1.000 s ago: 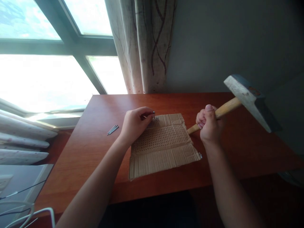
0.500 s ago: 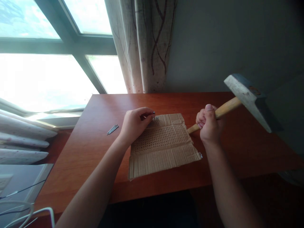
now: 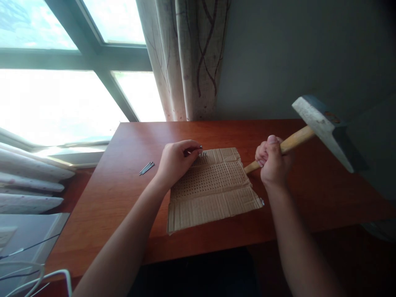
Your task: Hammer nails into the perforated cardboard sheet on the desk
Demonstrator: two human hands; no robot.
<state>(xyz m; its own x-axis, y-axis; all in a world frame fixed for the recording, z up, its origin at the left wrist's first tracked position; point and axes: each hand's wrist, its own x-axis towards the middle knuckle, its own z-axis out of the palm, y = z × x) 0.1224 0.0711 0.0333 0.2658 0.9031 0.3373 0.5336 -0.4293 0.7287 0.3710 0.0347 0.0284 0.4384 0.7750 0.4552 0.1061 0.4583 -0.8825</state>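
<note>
A nail [image 3: 201, 147] is pinched between the fingertips of my left hand [image 3: 178, 159], with only its head showing. That hand rests at the far left part of a piece of corrugated cardboard [image 3: 213, 202], which has rows of small holes. Several nails [image 3: 204, 154] stand in the cardboard beside my fingertips. My right hand [image 3: 274, 161] is wrapped around the wooden handle of a hammer [image 3: 321, 119]. The hammer's metal head is raised to the right, and the handle's lower end slants down near the cardboard's right edge.
Several loose nails [image 3: 146, 168] lie left of my left hand on the reddish-brown wooden table [image 3: 114, 198]. A window and a curtain [image 3: 188, 62] stand behind the table. White cables [image 3: 58, 273] hang at the lower left.
</note>
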